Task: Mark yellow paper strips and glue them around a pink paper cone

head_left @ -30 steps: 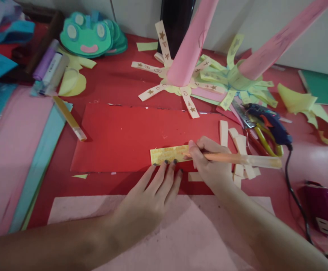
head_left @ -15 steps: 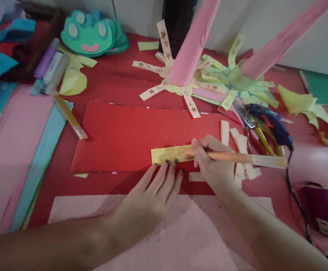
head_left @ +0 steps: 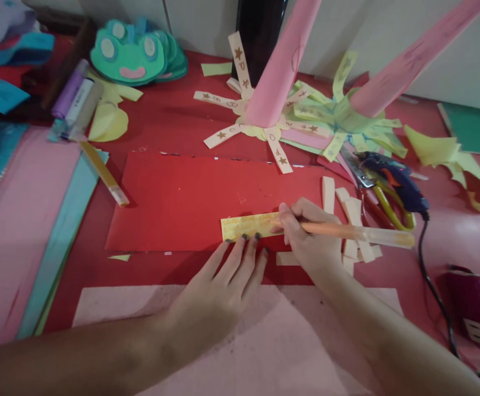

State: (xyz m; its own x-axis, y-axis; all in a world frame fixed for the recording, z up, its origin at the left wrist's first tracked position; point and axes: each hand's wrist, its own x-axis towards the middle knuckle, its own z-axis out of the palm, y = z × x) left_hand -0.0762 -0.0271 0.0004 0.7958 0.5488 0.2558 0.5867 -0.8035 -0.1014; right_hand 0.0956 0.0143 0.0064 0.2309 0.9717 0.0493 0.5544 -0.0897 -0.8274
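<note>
An orange pen [head_left: 347,231] is gripped in the right fingers [head_left: 292,220]; a yellow strip [head_left: 248,226] (covered in writing) is pressed flat by the left fingers [head_left: 244,236].

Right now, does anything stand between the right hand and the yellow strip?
Nothing visible does; the right hand holds the orange pen at the yellow strip, and the left hand has its fingertips along the near edge.
</note>
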